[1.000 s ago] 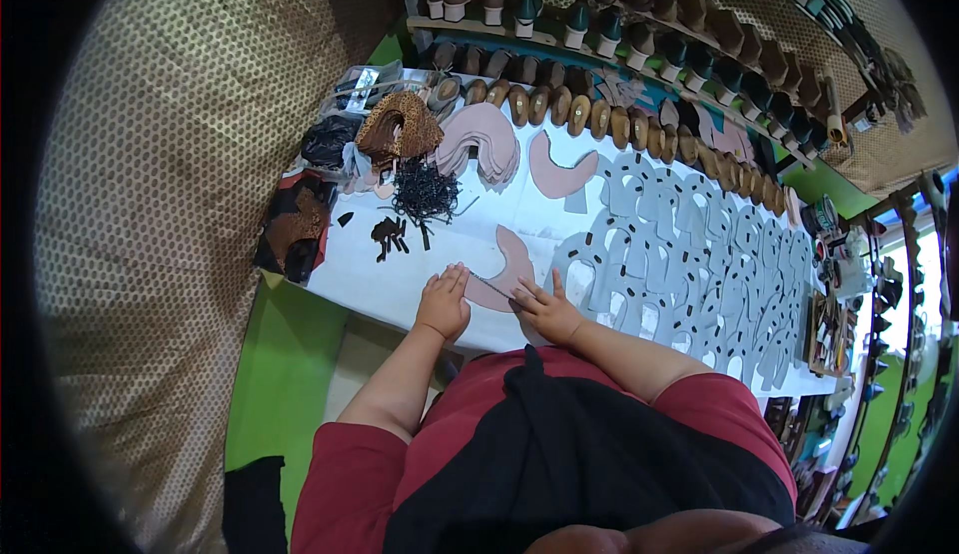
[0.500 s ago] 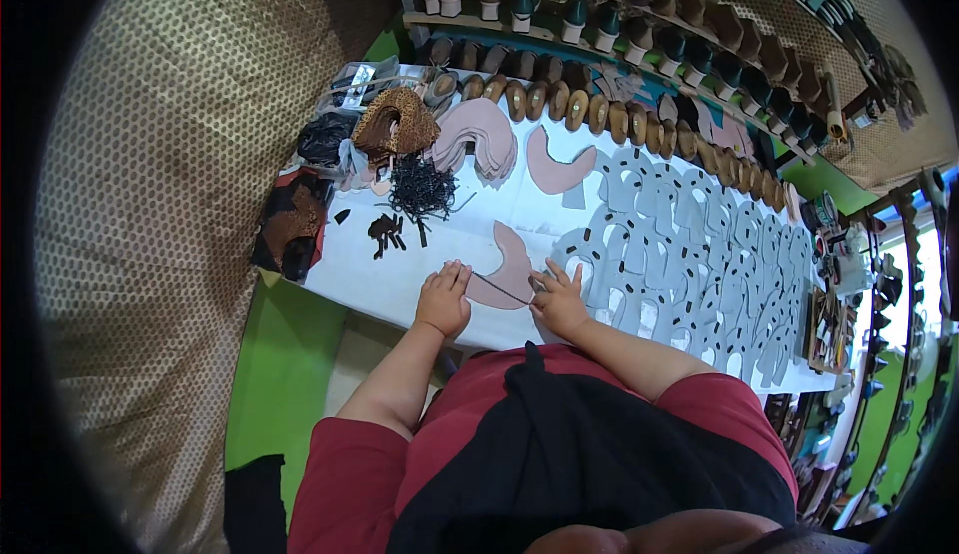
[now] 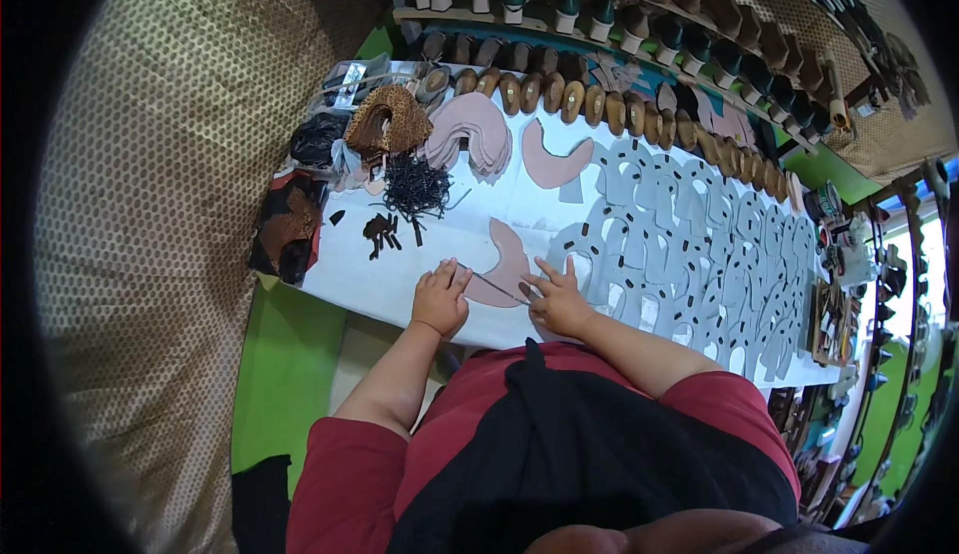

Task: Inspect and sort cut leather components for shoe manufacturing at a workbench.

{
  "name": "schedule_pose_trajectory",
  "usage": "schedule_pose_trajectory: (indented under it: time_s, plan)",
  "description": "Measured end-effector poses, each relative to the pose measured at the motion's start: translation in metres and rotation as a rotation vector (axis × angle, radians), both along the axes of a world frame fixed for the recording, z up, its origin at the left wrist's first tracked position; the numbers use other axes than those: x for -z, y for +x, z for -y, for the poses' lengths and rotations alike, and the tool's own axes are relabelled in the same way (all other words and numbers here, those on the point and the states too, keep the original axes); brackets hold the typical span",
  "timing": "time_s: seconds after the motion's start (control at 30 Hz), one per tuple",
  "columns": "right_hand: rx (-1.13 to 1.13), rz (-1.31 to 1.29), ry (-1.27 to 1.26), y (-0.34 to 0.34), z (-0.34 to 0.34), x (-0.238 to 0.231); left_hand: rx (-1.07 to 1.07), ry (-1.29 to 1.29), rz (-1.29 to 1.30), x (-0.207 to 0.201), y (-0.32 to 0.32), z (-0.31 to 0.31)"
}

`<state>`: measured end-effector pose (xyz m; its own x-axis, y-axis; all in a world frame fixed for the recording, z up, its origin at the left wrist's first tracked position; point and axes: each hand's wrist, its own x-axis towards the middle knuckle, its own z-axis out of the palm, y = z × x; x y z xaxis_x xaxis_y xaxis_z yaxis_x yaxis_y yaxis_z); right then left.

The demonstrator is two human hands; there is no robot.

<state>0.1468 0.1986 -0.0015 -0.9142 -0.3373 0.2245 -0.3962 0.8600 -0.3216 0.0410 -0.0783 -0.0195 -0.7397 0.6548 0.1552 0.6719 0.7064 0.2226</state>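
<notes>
A pink, U-shaped shoe-upper piece (image 3: 507, 271) lies flat on the white-covered table in front of me. A thin dark strip (image 3: 492, 285) runs taut and slanting across its near part, from one hand to the other. My left hand (image 3: 440, 299) has the strip's upper left end at its fingertips, beside the piece's left tip. The lower right end is at the thumb side of my right hand (image 3: 557, 304), whose other fingers fan out over the table. My fingers partly hide both ends of the strip.
A tangle of black strips (image 3: 418, 186) and small black pieces (image 3: 381, 234) lie left of centre. Behind are stacked pink pieces (image 3: 468, 129), leopard-print pieces (image 3: 388, 122) and another pink piece (image 3: 557, 159). Grey cut-outs (image 3: 689, 254) cover the right side. Shoe lasts (image 3: 572, 101) line the back.
The view has shifted slightly. Both hands stay beside the pink piece with the strip between them; the right fingers look a little more spread.
</notes>
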Motion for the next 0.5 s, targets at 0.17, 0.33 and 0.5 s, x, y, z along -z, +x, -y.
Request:
schedule_pose_trajectory:
  time_s: [0.17, 0.33, 0.5]
  plan:
    - [0.188, 0.144, -0.103, 0.0, 0.005, 0.0, 0.004, 0.014, -0.009, 0.001, -0.001, 0.002]
    - [0.226, 0.217, -0.062, 0.002, 0.01, -0.002, -0.043, -0.03, 0.018, -0.004, 0.003, -0.001]
    - [0.195, 0.126, 0.029, 0.0, 0.016, 0.007, -0.076, -0.07, 0.048, -0.01, 0.005, -0.004]
